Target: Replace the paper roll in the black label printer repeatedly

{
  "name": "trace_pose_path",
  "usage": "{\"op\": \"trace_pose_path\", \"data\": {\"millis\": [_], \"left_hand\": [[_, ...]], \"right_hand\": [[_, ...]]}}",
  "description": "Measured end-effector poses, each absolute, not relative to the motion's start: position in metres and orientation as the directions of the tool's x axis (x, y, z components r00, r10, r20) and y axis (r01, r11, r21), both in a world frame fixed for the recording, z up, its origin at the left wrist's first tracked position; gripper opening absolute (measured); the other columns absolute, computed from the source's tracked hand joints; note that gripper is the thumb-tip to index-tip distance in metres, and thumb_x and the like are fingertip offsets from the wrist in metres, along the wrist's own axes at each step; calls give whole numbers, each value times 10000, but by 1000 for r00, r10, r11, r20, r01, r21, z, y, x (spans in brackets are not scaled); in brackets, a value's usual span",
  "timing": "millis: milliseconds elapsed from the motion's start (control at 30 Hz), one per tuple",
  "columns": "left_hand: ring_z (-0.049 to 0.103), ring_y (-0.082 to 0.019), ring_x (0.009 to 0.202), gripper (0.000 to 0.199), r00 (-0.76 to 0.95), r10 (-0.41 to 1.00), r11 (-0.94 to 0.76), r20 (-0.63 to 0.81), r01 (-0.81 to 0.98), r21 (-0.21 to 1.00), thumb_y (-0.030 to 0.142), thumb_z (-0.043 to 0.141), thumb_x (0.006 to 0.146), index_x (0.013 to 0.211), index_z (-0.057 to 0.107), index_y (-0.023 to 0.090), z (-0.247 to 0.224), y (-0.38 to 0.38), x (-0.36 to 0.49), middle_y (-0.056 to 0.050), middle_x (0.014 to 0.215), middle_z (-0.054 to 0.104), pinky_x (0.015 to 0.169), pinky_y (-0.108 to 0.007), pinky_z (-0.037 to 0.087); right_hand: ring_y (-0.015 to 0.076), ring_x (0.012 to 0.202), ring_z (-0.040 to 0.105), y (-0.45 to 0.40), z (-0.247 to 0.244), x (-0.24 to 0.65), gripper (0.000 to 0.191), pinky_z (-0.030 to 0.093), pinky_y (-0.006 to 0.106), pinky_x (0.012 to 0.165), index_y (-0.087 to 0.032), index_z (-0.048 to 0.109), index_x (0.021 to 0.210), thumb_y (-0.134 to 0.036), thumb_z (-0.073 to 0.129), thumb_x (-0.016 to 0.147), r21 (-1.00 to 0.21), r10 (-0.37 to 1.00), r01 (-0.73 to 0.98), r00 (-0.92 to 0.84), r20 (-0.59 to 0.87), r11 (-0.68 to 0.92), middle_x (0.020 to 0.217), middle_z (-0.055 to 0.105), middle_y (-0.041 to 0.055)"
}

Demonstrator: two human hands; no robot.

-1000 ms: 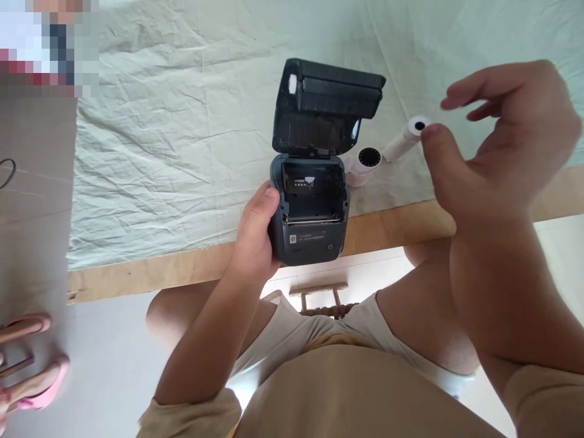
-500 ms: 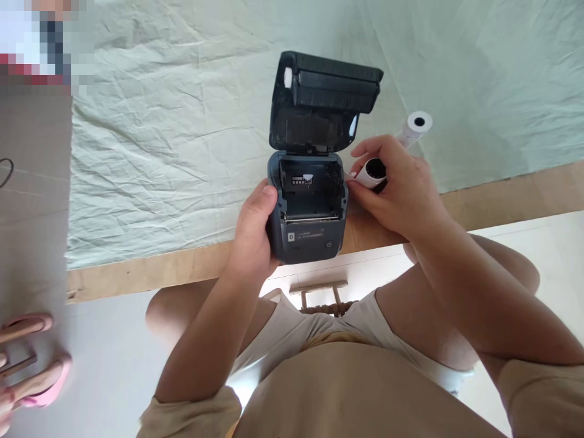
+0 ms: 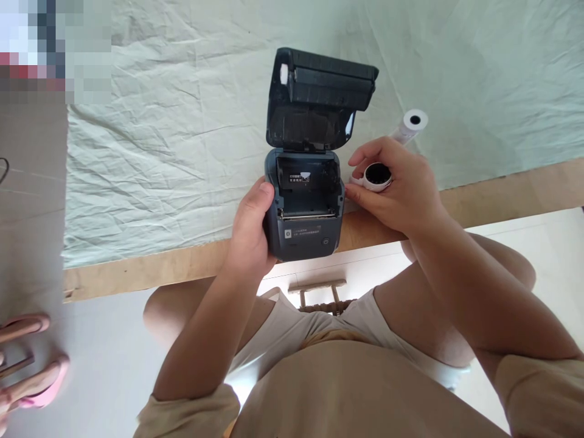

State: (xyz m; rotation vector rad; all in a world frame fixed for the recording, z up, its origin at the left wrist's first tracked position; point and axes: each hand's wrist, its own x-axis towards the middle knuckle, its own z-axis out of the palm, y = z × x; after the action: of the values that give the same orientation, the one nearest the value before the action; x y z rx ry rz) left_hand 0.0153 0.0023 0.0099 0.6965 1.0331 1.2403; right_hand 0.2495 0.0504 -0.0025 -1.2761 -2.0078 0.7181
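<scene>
A dark label printer (image 3: 305,237) stands at the table's front edge with its lid (image 3: 319,91) raised and its paper bay uncovered. My left hand (image 3: 253,225) grips the printer's left side, thumb on the rim. Just right of the printer, my right hand (image 3: 401,185) has its fingers curled round a white paper roll (image 3: 370,182) with a dark core facing up. Its thumb and fingertips are close to the printer's right side. Behind that hand, a second white roll (image 3: 417,117) stands on the cloth.
A pale green cloth (image 3: 182,152) covers the table, whose bare wooden edge (image 3: 150,271) runs along the front. A small wooden stool (image 3: 319,289) is below. At the far left are another person's feet in pink slippers (image 3: 57,386).
The roll in my right hand has turned, and its core end now faces up more. The printer and second roll appear slightly further left in the view.
</scene>
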Motion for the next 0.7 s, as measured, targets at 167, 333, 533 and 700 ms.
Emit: {"op": "trace_pose_path", "data": {"millis": [167, 333, 533, 700], "left_hand": [[868, -318, 1001, 300, -16, 967, 225, -256, -425, 877, 500, 794, 947, 824, 710, 239, 12, 3, 17, -41, 781, 780, 864, -410, 726], [865, -325, 1004, 287, 8, 966, 235, -260, -454, 859, 499, 815, 921, 867, 725, 231, 11, 2, 16, -43, 789, 776, 870, -421, 729], [859, -333, 1061, 336, -5, 957, 262, -290, -413, 872, 553, 775, 977, 889, 716, 234, 13, 1, 16, -59, 841, 791, 851, -412, 725], [858, -342, 1082, 380, -30, 952, 270, -305, -387, 881, 599, 772, 980, 879, 697, 240, 14, 0, 16, -66, 859, 793, 837, -415, 730]], "right_hand": [[240, 835, 725, 52, -2, 248, 354, 587, 402, 739, -318, 613, 1183, -355, 785, 877, -728, 896, 547, -387, 219, 414, 965, 767, -8], [236, 790, 681, 52, -1, 252, 485, 537, 430, 738, -309, 551, 1270, -269, 707, 812, -676, 830, 518, -489, 267, 523, 973, 731, -7], [269, 816, 703, 52, 0, 254, 610, 554, 464, 751, -320, 511, 1342, -161, 706, 786, -686, 826, 514, -511, 238, 516, 993, 748, 14], [297, 882, 749, 52, 0, 250, 570, 576, 473, 768, -342, 544, 1345, -240, 799, 845, -731, 867, 527, -465, 179, 434, 1025, 788, 14]]}}
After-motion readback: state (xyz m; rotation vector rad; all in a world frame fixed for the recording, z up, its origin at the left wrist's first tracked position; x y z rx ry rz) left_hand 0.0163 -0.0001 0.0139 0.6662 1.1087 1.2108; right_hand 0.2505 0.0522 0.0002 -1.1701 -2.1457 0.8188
